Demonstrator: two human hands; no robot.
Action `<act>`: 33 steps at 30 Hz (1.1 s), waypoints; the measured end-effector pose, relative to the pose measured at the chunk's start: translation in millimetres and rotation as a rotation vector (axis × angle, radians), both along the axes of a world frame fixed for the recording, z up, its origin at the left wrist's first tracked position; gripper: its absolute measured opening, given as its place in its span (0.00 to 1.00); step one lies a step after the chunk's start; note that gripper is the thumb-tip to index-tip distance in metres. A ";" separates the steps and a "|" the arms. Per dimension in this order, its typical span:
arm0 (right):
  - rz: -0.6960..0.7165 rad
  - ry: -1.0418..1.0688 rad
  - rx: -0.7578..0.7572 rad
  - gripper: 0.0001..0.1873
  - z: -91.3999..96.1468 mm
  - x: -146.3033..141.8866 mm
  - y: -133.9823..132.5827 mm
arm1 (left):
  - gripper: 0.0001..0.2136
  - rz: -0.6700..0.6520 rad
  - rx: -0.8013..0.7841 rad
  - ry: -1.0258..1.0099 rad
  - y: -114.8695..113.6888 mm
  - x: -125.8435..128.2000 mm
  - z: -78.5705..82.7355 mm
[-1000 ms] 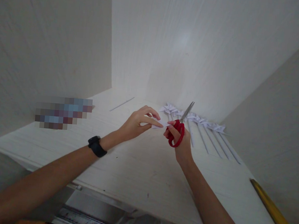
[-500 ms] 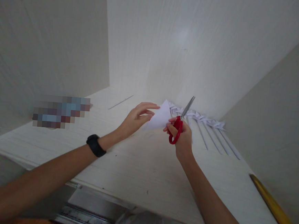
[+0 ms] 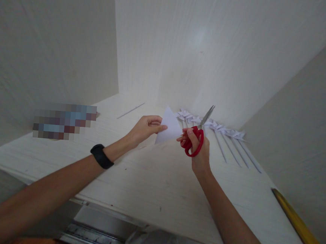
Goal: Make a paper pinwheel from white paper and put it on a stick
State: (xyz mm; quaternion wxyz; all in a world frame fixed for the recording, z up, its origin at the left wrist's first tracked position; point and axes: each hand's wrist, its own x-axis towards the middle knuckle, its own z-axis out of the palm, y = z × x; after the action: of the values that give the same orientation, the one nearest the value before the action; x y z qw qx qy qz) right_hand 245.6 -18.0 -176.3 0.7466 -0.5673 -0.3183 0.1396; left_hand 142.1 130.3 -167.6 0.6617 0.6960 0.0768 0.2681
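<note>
My left hand (image 3: 148,130) pinches the left edge of a piece of white paper (image 3: 168,128), thumb in front and fingers behind. The paper is held tilted above the table and has a pointed top corner. My right hand (image 3: 197,147) is closed around the red handles of a pair of scissors (image 3: 198,134), whose metal blades point up and away, slightly parted at the tips. Its fingertips are close to the paper's right corner; whether they touch it I cannot tell. Behind the scissors lie several folded paper pinwheels (image 3: 221,127) on thin white sticks.
A thin white stick (image 3: 130,110) lies on the white table (image 3: 135,187) at the back left. A blurred-out object (image 3: 65,122) rests by the left wall. A long yellow-and-black object (image 3: 298,224) lies along the right wall. Walls enclose the back and both sides.
My left hand has closed its thumb onto the paper's left edge. The paper has shifted left and turned. My right hand has tilted a little with the scissors, and the blades have parted slightly.
</note>
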 end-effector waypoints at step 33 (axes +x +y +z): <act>-0.073 -0.026 -0.032 0.09 -6.1 8.9 0.6 | 0.11 -0.182 -0.078 0.231 12.3 -4.7 -0.3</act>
State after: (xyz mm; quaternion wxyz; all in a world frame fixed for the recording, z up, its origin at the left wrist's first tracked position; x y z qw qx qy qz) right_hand 254.5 -17.4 -182.4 0.7379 -0.5920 -0.3049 0.1100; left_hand 137.4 142.6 -168.0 0.6964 0.7002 0.0994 0.1218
